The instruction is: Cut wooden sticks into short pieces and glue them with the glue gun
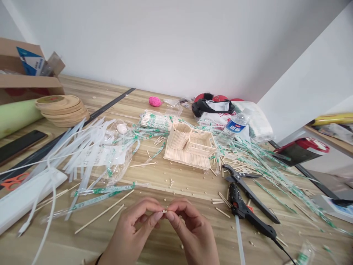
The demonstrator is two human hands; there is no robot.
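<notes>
My left hand (139,226) and my right hand (190,228) meet at the front of the table, thumbs and forefingers pinched. Between the fingertips are tiny cut pieces of wooden stick (164,211), touched by both hands; how many each holds is too small to tell. Beyond them stands a small model (190,143) built of wooden sticks, with a flat base, a curved wall and a railed box. Several tiny stick pieces (171,182) lie scattered between the model and my hands. To the right rest a black glue gun (248,213) and black-handled cutters (252,191).
Clear glue sticks (85,147), green-printed wrappers (110,191) and a white power strip (30,198) cover the left. A phone (20,145) and round wooden discs (62,110) lie behind. At the back right are a water bottle (235,125), loose sticks and more wrappers (275,180).
</notes>
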